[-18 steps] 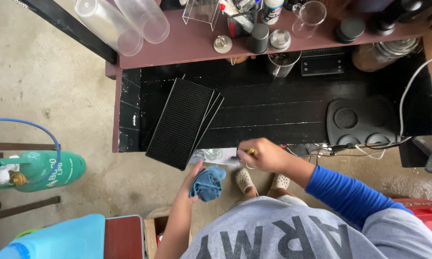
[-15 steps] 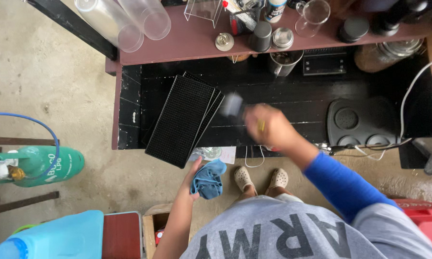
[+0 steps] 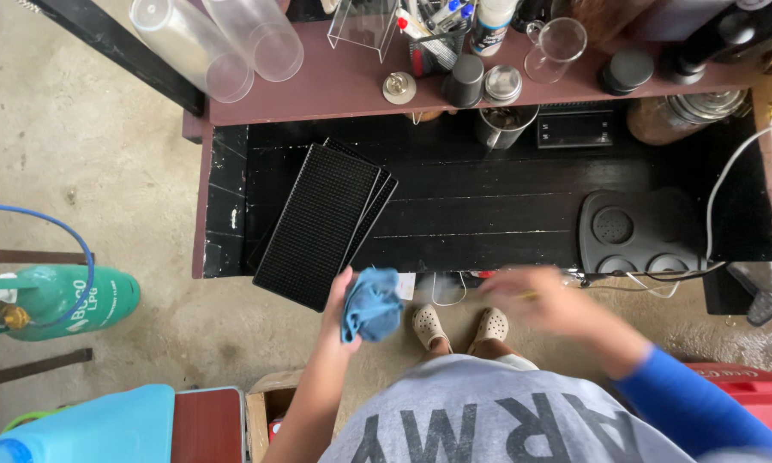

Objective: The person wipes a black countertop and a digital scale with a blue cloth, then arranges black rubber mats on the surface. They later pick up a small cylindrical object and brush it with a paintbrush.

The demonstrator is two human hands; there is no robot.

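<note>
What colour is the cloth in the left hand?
Blue; the cloth is bunched in the left hand, seen in the head view.

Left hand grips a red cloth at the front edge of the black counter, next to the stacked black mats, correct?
Not quite. The head view shows the cloth in the left hand is blue, not red. The rest holds: it is at the black counter's front edge, beside the stacked black mats.

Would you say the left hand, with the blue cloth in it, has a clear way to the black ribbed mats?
Probably yes: the left hand holding the blue cloth is right by the mats, nothing between.
</note>
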